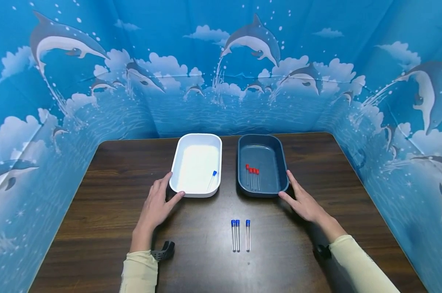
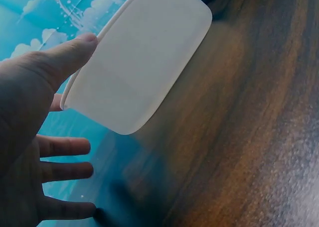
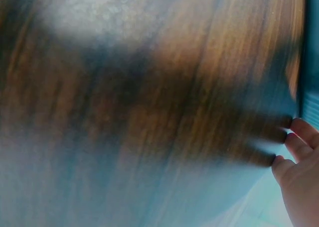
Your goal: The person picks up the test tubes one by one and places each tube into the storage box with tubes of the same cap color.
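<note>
My left hand (image 1: 157, 206) is at the near left corner of a white tray (image 1: 197, 195), thumb at the near rim and index finger along the left side. The left wrist view shows the thumb against this tray and the other fingers extended. A blue-capped tube (image 1: 214, 174) leans inside. My right hand (image 1: 309, 206) touches the near right corner of a dark blue-grey tray (image 1: 259, 194) with thumb and fingertips, fingers fairly straight. Several red-capped tubes (image 1: 253, 171) lie in that tray. Three blue-capped tubes (image 1: 237, 236) lie on the table, two close together and one apart.
Both trays stand side by side near the far edge of a dark wood-grain table (image 1: 107, 195), with a narrow gap between them. A blue dolphin-print curtain (image 1: 191, 106) surrounds the back and sides. A black strap (image 1: 164, 251) is at the left wrist.
</note>
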A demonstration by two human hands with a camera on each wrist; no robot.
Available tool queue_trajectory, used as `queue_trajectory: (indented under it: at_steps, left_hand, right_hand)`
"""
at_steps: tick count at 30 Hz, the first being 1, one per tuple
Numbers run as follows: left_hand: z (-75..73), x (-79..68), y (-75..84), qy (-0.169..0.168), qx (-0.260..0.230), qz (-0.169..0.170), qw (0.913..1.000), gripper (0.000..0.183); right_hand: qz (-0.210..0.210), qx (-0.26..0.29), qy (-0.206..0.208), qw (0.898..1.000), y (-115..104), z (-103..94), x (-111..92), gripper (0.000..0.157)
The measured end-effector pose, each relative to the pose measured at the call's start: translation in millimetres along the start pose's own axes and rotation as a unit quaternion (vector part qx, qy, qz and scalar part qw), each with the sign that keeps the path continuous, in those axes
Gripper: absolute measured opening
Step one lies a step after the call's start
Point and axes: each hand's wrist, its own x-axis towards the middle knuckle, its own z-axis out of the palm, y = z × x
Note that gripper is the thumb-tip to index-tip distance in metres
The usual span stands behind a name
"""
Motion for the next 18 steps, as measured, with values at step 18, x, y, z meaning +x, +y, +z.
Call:
queue_trajectory:
  at_steps: [18]
  left_hand:
    - [2.7,1.7,-2.0,-0.038,0.012,-0.027,0.9988,0.087]
  right_hand:
    - [-0.009,0.003,0.012,1.0,-1.8,-3.0,-5.0,0.08]
